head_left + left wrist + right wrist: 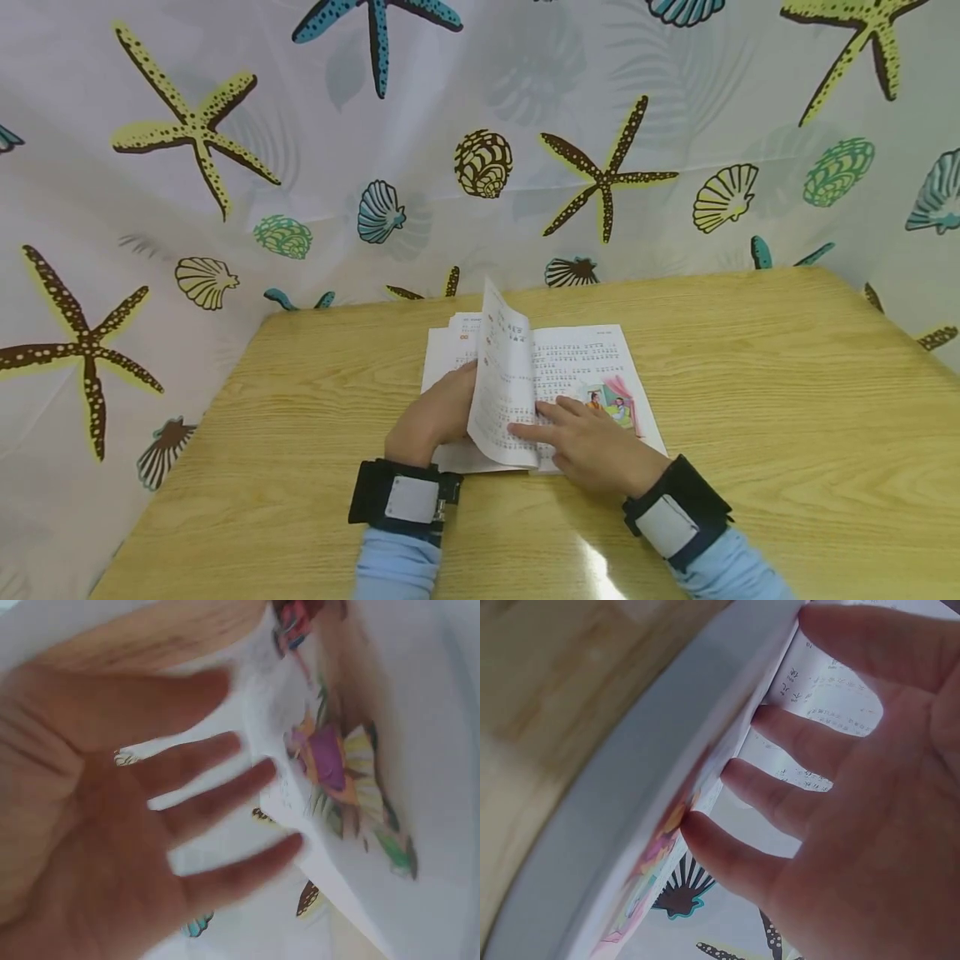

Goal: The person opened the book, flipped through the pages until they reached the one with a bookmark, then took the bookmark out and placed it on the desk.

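Observation:
An open book (573, 354) lies on the table with one raised page (504, 375) standing curved near its middle. My left hand (437, 410) is on the left side of that page, its fingertips hidden behind it in the head view. In the left wrist view the left fingers (217, 795) are spread and straight, close to a page with a coloured picture (330, 761). Across the right-hand page lies my right hand (592, 446), index finger stretched toward the foot of the raised page. Seen from the right wrist, its extended fingertips (697, 825) touch the paper.
The wooden table (765, 400) extends around the book on both sides. Behind it hangs a white cloth (435, 125) printed with starfish and shells. Black straps with pale patches (411, 498) circle both wrists, above light blue sleeves (397, 567).

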A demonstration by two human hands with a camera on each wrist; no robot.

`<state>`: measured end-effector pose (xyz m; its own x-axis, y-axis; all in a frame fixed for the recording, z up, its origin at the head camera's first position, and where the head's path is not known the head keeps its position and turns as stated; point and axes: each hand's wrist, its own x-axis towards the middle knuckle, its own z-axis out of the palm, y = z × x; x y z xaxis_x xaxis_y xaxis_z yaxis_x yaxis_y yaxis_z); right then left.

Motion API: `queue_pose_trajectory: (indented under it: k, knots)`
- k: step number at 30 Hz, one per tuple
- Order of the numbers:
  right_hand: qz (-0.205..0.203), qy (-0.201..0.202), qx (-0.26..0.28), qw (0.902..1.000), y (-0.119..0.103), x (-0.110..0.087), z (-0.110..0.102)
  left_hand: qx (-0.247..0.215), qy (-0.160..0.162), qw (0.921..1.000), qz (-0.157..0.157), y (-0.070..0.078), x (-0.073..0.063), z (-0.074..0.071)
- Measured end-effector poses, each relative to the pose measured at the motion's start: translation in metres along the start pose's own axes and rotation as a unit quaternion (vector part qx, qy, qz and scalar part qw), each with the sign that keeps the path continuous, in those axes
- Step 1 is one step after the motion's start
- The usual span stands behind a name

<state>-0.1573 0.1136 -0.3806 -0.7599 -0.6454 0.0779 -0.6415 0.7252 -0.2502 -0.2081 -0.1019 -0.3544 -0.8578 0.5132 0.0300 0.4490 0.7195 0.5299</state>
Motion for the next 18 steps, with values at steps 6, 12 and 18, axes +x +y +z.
queue_pose_trajectory:
  k: [6,12,18]
  knots:
    - [0.002,0.009,-0.003,1.0000,0.003,0.001,0.005,0.033,0.122,0.9918,0.019,0.004,-0.001,-0.009]
    - [0.015,-0.003,-0.006,0.9999,0.000,0.001,0.003,0.099,0.083,0.9916,0.006,0.008,0.001,-0.006]
    - [0.013,-0.005,-0.014,0.9998,-0.001,0.000,0.002,0.051,-0.105,0.9882,-0.099,0.008,0.004,0.008]
